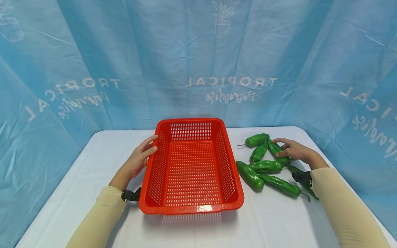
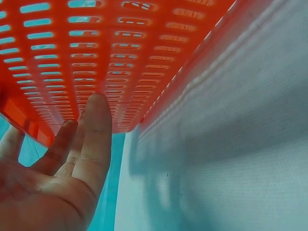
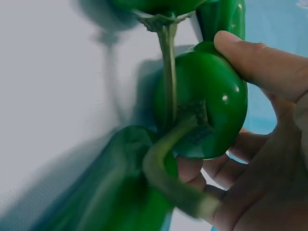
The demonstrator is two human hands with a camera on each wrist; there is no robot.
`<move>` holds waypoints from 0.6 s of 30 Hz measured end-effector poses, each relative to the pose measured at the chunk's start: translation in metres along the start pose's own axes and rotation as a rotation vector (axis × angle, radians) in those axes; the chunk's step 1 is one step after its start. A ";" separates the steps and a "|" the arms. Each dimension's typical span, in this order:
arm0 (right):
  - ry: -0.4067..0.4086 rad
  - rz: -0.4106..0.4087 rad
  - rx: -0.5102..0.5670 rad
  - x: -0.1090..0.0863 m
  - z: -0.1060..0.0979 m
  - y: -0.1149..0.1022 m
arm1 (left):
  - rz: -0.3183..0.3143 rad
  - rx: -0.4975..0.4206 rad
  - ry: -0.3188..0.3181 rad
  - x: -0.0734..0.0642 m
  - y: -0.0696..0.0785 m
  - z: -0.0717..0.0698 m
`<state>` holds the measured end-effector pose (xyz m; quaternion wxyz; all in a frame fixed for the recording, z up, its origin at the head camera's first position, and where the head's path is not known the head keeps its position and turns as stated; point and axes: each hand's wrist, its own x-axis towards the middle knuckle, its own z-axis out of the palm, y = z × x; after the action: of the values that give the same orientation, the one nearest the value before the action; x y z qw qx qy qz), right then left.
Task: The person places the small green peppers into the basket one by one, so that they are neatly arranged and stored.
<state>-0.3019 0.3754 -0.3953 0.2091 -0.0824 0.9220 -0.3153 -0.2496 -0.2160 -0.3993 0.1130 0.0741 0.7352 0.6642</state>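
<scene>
A red plastic basket [image 1: 173, 209] with slotted walls stands on the white table. My left hand [image 1: 136, 162] is at its left side, fingers extended; in the left wrist view, the fingertips [image 2: 97, 108] lie against the outer wall. To the right of the basket, my right hand [image 1: 296, 151] grips a green pepper [image 3: 211, 82], its thumb on one side and fingers curled round the other. That pepper's stem curves toward the camera in the right wrist view. Beside it lie more long green peppers [image 1: 266, 166], some touching one another.
Several peppers spread between the basket's right wall and the right forearm, one [image 1: 249, 175] close against the basket. Another pepper [image 1: 310, 189] is partly hidden under the right wrist strap. A blue printed curtain [image 1: 198, 55] closes off the back and both sides of the table [image 1: 102, 155].
</scene>
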 end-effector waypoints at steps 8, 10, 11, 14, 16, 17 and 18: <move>0.006 0.012 -0.020 -0.001 -0.004 -0.002 | 0.009 -0.013 -0.003 -0.001 0.000 0.000; 0.008 0.010 -0.021 -0.003 -0.006 -0.002 | 0.008 -0.022 -0.006 -0.001 0.000 0.001; 0.009 0.007 -0.020 -0.003 -0.006 -0.002 | 0.007 -0.029 -0.008 -0.001 0.000 0.001; 0.016 0.000 -0.008 -0.005 -0.009 -0.001 | 0.005 -0.044 -0.011 -0.002 0.000 0.001; 0.023 -0.005 0.007 -0.006 -0.010 0.001 | 0.006 -0.053 -0.012 -0.002 0.001 0.002; 0.027 -0.008 0.017 -0.007 -0.011 0.001 | 0.006 -0.056 -0.013 -0.002 0.001 0.002; 0.031 -0.010 0.026 -0.008 -0.012 0.001 | 0.007 -0.058 -0.014 -0.002 0.001 0.002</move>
<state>-0.3000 0.3854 -0.3850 0.1944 -0.0793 0.9204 -0.3297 -0.2472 -0.2146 -0.3983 0.1179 0.0780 0.7145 0.6852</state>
